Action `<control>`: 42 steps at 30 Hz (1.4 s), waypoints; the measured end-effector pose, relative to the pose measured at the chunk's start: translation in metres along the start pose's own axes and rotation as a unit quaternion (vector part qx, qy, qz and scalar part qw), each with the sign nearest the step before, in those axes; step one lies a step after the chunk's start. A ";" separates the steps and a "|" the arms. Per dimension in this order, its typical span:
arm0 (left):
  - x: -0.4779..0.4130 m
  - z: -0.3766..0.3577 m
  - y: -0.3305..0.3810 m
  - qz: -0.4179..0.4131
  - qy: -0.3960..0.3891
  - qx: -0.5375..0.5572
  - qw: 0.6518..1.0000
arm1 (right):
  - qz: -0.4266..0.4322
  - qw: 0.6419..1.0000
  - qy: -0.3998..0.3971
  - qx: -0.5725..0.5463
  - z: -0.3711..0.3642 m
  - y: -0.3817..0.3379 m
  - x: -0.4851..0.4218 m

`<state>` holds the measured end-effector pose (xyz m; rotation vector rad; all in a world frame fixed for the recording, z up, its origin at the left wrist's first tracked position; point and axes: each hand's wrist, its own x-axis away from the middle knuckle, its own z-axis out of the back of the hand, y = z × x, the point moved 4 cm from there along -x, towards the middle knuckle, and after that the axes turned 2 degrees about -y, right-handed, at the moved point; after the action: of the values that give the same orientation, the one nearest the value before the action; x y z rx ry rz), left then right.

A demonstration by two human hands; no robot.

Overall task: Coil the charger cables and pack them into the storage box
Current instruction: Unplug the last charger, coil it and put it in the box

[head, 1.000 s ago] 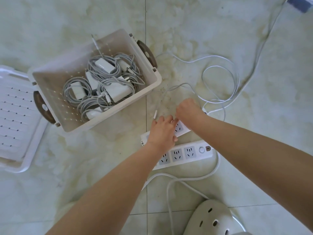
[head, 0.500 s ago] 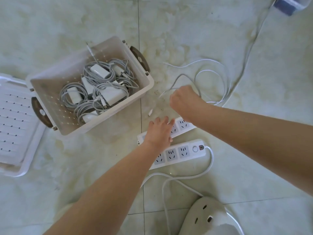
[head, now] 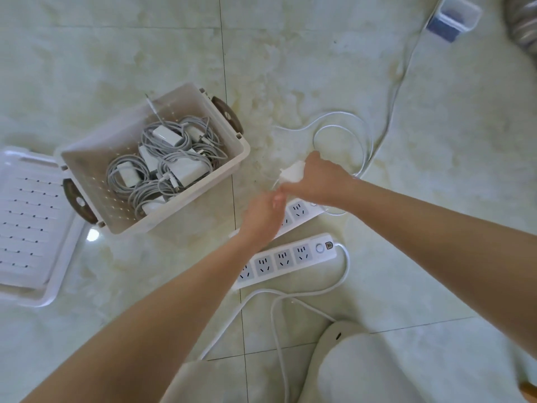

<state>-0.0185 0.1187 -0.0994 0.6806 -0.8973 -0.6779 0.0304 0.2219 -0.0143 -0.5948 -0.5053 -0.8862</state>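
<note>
Both hands meet above the far power strip (head: pixel 299 209): right hand (head: pixel 316 181) grip closed on a charger (head: pixel 292 173), left hand (head: pixel 263 218) grip unclear.

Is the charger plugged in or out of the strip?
Out: the right hand holds the charger clear above the strip.

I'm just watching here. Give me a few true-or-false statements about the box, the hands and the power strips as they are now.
1. The storage box holds coiled chargers. True.
2. The right hand holds a white charger. True.
3. The lid is on the box. False: it lies on the floor beside it.
4. Three power strips lie on the floor. False: two show.
5. The left hand is inside the box. False: it is over the farther power strip.
</note>
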 end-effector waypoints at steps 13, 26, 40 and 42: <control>0.086 0.081 0.111 0.068 -0.078 0.452 0.886 | 0.074 0.967 0.061 -0.234 0.049 -0.057 0.093; 0.203 0.171 0.150 0.008 0.033 0.486 0.873 | 0.235 0.957 0.069 -0.158 0.025 -0.099 0.231; 0.335 0.198 0.154 -0.037 -0.145 0.286 0.947 | 0.292 0.928 0.087 0.216 0.025 -0.090 0.326; 0.347 0.191 0.153 -0.034 -0.206 0.180 0.961 | 0.279 0.934 0.095 0.204 0.024 -0.086 0.332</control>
<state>0.0107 -0.0993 0.2632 0.9155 -1.4102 -0.7389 0.1336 0.0088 0.2355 -0.2405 -0.3049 -0.2752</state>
